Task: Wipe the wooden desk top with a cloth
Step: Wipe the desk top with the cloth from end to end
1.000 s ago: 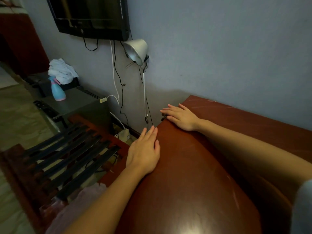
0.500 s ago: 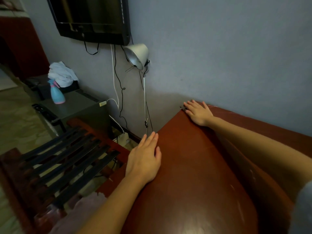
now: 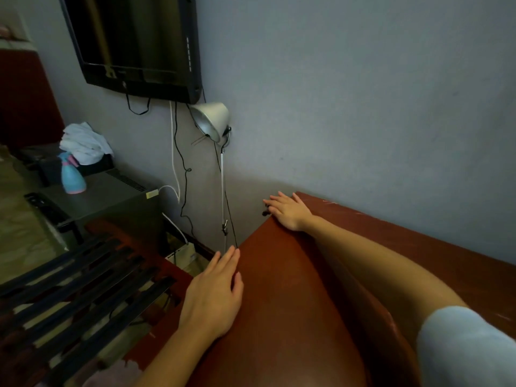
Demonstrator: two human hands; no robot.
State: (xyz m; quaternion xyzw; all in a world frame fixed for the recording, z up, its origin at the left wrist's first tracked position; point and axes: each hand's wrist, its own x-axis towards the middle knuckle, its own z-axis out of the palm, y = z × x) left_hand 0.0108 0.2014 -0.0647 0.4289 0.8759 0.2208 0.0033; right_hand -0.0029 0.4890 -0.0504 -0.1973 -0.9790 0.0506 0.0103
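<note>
A crumpled white cloth [image 3: 83, 145] lies far left behind a blue spray bottle [image 3: 72, 178], well apart from the wooden counter [image 3: 282, 325], so wiping looks unstarted. The left hand [image 3: 213, 297] rests flat and empty on the counter's left edge, likely bracing; the right hand [image 3: 289, 213], fingers straight and empty, presses its far corner.

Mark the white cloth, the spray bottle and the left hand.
white cloth [image 3: 85, 143], head view, middle of the crumpled pile.
spray bottle [image 3: 73, 181], head view, blue body.
left hand [image 3: 212, 297], head view, back of the hand.
</note>
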